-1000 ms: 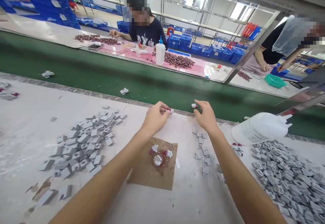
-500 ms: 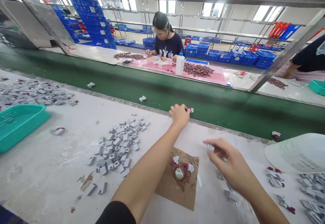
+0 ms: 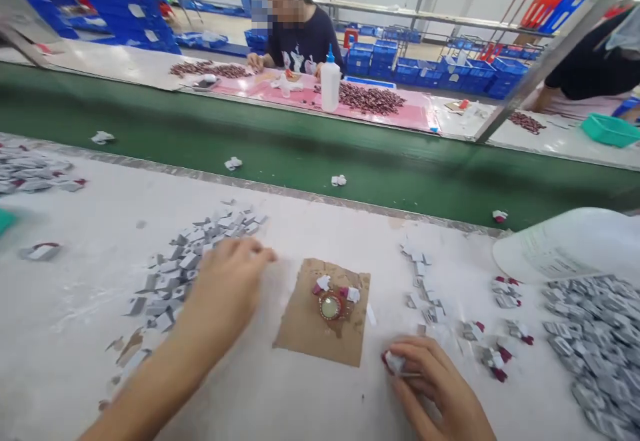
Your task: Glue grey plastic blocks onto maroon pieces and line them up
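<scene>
My left hand (image 3: pixel 230 288) is blurred by motion over the right side of a pile of small grey blocks (image 3: pixel 173 268). Its fingers curl downward, and whether anything is in them cannot be made out. Low on the right, my right hand (image 3: pixel 435 381) pinches a small white and dark red piece (image 3: pixel 394 362) close to the tabletop. Between the hands lies a square of brown cardboard (image 3: pixel 320 341). On it sit a round, glossy disc with a beaded rim (image 3: pixel 331 306) and two small white and dark red pieces, one of them a white piece (image 3: pixel 353 294).
A green conveyor belt (image 3: pixel 280 168) with several small white pieces runs across the back. A white tub (image 3: pixel 560 244) lies at right beside heaped grey parts (image 3: pixel 595 334). Past the belt, a person (image 3: pixel 305 34) sits near a white bottle (image 3: pixel 330 84).
My left hand has left the belt's edge, where a white piece now sits on the belt, and moved left to the grey blocks. My right hand has come down to the tabletop.
</scene>
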`<state>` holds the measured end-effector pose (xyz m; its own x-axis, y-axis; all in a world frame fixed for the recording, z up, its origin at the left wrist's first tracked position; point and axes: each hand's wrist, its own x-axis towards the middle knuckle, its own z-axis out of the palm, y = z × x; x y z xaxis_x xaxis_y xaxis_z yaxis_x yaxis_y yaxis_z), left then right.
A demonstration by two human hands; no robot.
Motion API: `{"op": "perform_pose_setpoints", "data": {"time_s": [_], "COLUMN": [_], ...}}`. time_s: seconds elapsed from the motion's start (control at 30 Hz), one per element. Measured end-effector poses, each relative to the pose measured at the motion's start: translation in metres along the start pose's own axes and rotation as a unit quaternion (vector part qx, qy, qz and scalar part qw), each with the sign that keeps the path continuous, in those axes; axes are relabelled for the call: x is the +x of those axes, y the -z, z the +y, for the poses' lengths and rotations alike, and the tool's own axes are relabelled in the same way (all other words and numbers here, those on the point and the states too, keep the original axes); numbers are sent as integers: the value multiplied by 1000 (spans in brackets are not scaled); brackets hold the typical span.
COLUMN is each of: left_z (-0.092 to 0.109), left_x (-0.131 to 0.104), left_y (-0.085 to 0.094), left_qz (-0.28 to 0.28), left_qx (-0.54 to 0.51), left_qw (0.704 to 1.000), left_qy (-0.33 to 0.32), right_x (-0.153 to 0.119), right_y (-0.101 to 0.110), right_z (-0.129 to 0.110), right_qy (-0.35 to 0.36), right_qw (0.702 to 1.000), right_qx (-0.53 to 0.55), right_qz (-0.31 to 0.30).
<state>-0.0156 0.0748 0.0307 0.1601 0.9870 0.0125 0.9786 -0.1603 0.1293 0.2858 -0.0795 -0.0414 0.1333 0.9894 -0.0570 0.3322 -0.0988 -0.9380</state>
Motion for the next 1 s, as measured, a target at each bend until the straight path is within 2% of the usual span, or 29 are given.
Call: {"op": "perform_pose_setpoints", "data": {"time_s": [0.07,0.1,0.17,0.23,0.37,0.47,0.53,0.6,0.73,0.83,1.0], "left_z": [-33,-45,-58,-58,-43,-25,-10,5,34,50,59], "left_x": [-12,-16,-18,-16,-13,-22,-31,-40,-48,-48,-50], "left_y": [-8,-12,-18,-18,-9,-4,-5,-10,-22,-24,-23], "left_qz": [38,55,68,70,81,60,15,-19,0,12,-17], "left_qx": [43,41,18,-3,-37,-162,-268,-372,-509,-550,-602], "left_qw": [998,997,997,998,996,984,960,921,846,816,782], "left_qy": [-28,-22,-10,3,2,32,79,116,161,180,161], "right_x": [1,3,8,13,19,23,27,33,49,61,70], "right_y": [5,8,15,21,27,25,19,10,-10,-21,-28], "right_z": [-7,-10,-15,-19,-23,-30,-36,-44,-56,-63,-67], "right_qy": [1,2,-1,-12,-21,-21,-47,-82,-117,-118,-112], "right_qw": [1000,999,999,997,995,997,997,993,979,975,975], "right_qx": [-16,-28,-46,-61,-79,-45,2,63,151,170,168], "right_qz": [-13,-20,-29,-39,-63,-67,-64,-56,-65,-85,-89]}}
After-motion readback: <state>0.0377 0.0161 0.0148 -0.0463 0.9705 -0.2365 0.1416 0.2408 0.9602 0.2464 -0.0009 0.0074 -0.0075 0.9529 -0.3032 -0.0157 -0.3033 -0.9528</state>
